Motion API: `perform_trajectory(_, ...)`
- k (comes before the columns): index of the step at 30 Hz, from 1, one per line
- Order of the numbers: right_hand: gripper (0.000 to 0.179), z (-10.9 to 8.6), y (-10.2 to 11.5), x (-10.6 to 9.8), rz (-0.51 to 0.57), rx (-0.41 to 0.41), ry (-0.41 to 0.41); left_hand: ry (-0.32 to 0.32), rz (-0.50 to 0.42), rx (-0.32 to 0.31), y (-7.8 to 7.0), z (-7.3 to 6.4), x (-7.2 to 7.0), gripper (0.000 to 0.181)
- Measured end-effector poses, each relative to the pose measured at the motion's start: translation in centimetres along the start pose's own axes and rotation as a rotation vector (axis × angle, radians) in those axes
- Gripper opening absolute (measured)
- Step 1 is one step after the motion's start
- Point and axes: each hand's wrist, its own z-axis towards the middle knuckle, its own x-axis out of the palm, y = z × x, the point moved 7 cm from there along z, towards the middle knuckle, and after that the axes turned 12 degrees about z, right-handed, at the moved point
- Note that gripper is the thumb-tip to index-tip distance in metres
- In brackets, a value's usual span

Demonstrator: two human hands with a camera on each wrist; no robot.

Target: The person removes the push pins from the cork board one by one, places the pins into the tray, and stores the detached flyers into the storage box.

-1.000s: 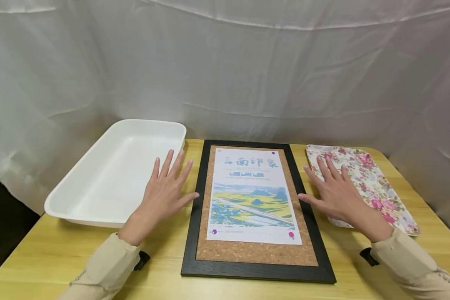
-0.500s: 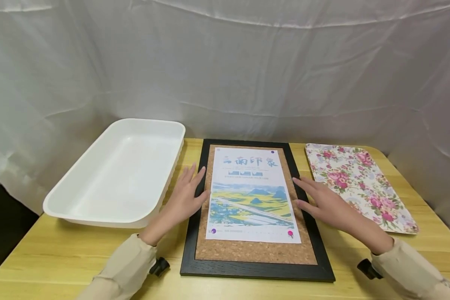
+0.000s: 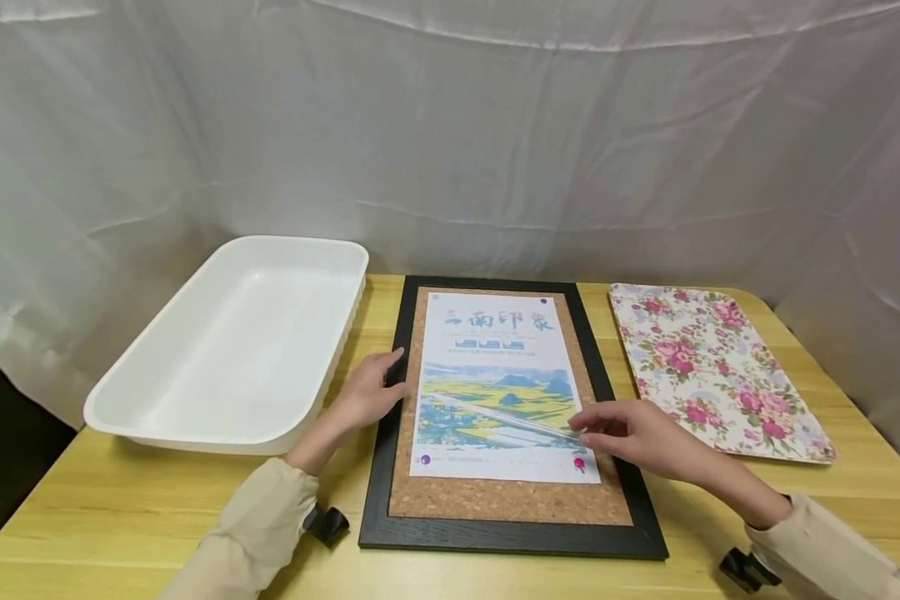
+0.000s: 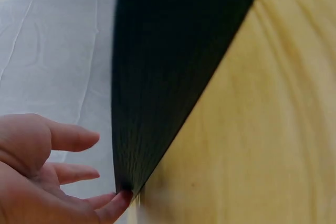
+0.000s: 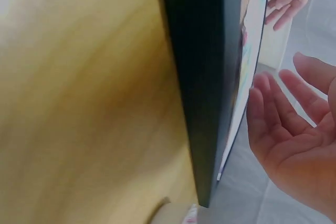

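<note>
A black-framed cork board (image 3: 510, 504) lies on the table with a printed landscape poster (image 3: 495, 400) on it. Purple pins mark the poster's lower left (image 3: 425, 459) and upper right (image 3: 543, 301) corners, and a red pin (image 3: 579, 464) its lower right. My left hand (image 3: 369, 393) is at the board's left side; in the left wrist view its fingertips (image 4: 122, 198) meet the black frame (image 4: 157, 77). Above the poster's lower right, close to the red pin, my right hand (image 3: 633, 433) hovers with loosely bent fingers. Nothing shows between them in the right wrist view.
A deep white tray (image 3: 345, 333) stands on the left of the wooden table (image 3: 120, 517). To the right lies a floral tray (image 3: 720, 367). A grey-white curtain (image 3: 495, 150) hangs behind the table.
Both hands have come inward from spread-out positions. The left has moved to the board's left edge; the right has come down and left over the poster, its fingers now bent. Board and trays stay put.
</note>
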Motion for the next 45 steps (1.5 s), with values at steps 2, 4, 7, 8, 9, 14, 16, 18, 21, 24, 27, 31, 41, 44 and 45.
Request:
perform_trajectory(2,0.023,-0.2,-0.4,0.2,0.035,0.029,0.014,0.016,-0.041,-0.024,0.4,0.2,0.1,0.061)
perform_trajectory(4,0.022,-0.4,-0.8,0.3,0.06,0.048,0.024,0.025,-0.062,-0.043,0.8,0.3,0.0,0.06)
perform_trajectory(7,0.02,-0.6,-1.1,0.4,0.081,0.061,0.034,0.041,-0.067,-0.06,1.2,0.6,0.1,0.06)
perform_trajectory(8,0.02,-0.7,-1.2,0.4,0.087,0.064,0.038,0.045,-0.063,-0.06,1.2,0.6,0.1,0.059)
perform_trajectory(9,0.02,-0.8,-1.3,0.4,0.089,0.064,0.04,0.05,-0.064,-0.054,1.2,0.7,0.1,0.057)
perform_trajectory(14,0.02,-1.0,-1.6,0.6,0.109,0.072,0.042,0.052,-0.027,-0.072,1.6,0.7,0.1,0.054)
perform_trajectory(16,0.019,-1.0,-1.8,0.7,0.122,0.078,0.036,0.049,-0.009,-0.085,1.7,0.7,0.0,0.052)
perform_trajectory(18,0.019,-1.0,-2.0,0.9,0.133,0.087,0.029,0.049,-0.007,-0.09,1.8,0.6,-0.1,0.052)
perform_trajectory(21,0.019,-1.0,-2.1,1.0,0.131,0.094,0.019,0.051,-0.015,-0.094,1.8,0.6,-0.1,0.052)
perform_trajectory(24,0.018,-0.9,-2.1,1.1,0.107,0.088,0.013,0.052,-0.026,-0.101,1.9,0.5,0.0,0.051)
perform_trajectory(27,0.015,-0.8,-1.9,1.2,0.063,0.06,0.006,0.054,-0.029,-0.107,2.0,0.5,0.0,0.052)
perform_trajectory(31,0.011,-0.6,-1.6,1.3,0.001,0.011,-0.002,0.054,-0.033,-0.116,2.0,0.5,0.0,0.053)
perform_trajectory(41,0.006,-0.2,-1.1,1.4,-0.036,0.003,0.026,0.06,-0.044,-0.129,2.0,0.5,0.1,0.054)
perform_trajectory(44,0.005,-0.1,-1.1,1.5,-0.038,0.021,0.037,0.061,-0.046,-0.131,2.0,0.5,0.0,0.053)
perform_trajectory(45,0.005,-0.1,-1.1,1.5,-0.039,0.022,0.04,0.061,-0.046,-0.131,2.0,0.5,0.0,0.053)
